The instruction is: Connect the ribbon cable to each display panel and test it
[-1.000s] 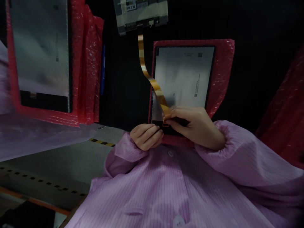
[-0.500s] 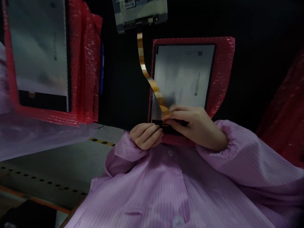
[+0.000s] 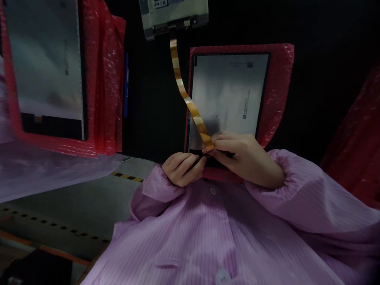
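The right hand (image 3: 245,158) pinches the amber flex cable (image 3: 190,101) firmly near the display panel's (image 3: 228,95) six-o'clock edge; the left hand (image 3: 182,169) curls its fingers (image 3: 190,164) alongside.

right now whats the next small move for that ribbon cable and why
Probably press the end of the amber flex cable flat with the right hand's fingers: they pinch it at the dark lower edge of the LCD panel, and the strip arcs up loose.

Amber flex cable (image 3: 190,102), twisted, crossing display panel (image 3: 231,91)

two hands (image 3: 245,158); three display panels (image 3: 228,95); one amber ribbon cable (image 3: 190,99)
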Demonstrator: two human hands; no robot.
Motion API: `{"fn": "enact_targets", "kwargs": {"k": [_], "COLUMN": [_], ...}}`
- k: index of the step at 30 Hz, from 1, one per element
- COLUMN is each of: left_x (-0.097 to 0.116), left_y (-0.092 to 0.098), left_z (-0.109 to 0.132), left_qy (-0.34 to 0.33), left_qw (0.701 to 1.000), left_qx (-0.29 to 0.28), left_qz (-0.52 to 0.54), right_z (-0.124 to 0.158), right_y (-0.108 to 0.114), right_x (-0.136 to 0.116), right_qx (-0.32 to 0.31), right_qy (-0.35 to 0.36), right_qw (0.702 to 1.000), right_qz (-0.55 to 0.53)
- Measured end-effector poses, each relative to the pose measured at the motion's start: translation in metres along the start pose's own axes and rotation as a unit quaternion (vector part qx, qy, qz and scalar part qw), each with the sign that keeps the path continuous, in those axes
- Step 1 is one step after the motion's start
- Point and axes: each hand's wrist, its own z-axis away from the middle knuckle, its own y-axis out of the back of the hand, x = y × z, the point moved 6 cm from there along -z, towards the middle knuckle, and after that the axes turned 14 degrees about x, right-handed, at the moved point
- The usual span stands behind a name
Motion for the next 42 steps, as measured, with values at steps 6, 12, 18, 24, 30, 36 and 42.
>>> {"fn": "enact_targets", "kwargs": {"k": [6,12,18,24,30,36,42], "left_x": [0.0002,0.0,0.0004,0.0002,0.0005,0.0024,0.0027], "left_y": [0.0002,0.0004,0.0003,0.0004,-0.0007,-0.0006,-0.0049], "left_z": [0.0021,0.0043,0.0028,0.0055,0.0065,0.0063,0.0059], "left_qy": [0.003,0.008,0.004,0.001,-0.011,-0.033,-0.017], "left_qw": [1.0,1.0,1.0,1.0,1.0,0.999,0.999], "left_qx": [-0.02,-0.019,-0.002,0.001,-0.001,0.018,0.009], "left_qz": [-0.007,-0.008,-0.007,-0.011,-0.021,-0.022,-0.042], "right_z": [-0.0008,0.0012,0.001,-0.0002,-0.0009,-0.0013,-0.0027], "right_y": [-0.0003,-0.0009,-0.0022,-0.001,-0.0014,0.0001,-0.0006], "right_x": [0.0015,-0.002,-0.0013,-0.0028,-0.0036,-0.0039,-0.003], "right_qx": [0.003,0.006,-0.014,-0.001,0.002,0.002,-0.007], "right_qy": [-0.01,0.027,0.036,0.035,0.039,0.038,0.022], "right_qw": [1.0,0.999,0.999,0.999,0.999,0.998,0.999], "right_qz": [0.02,0.042,0.031,0.027,0.038,0.043,0.031]}}
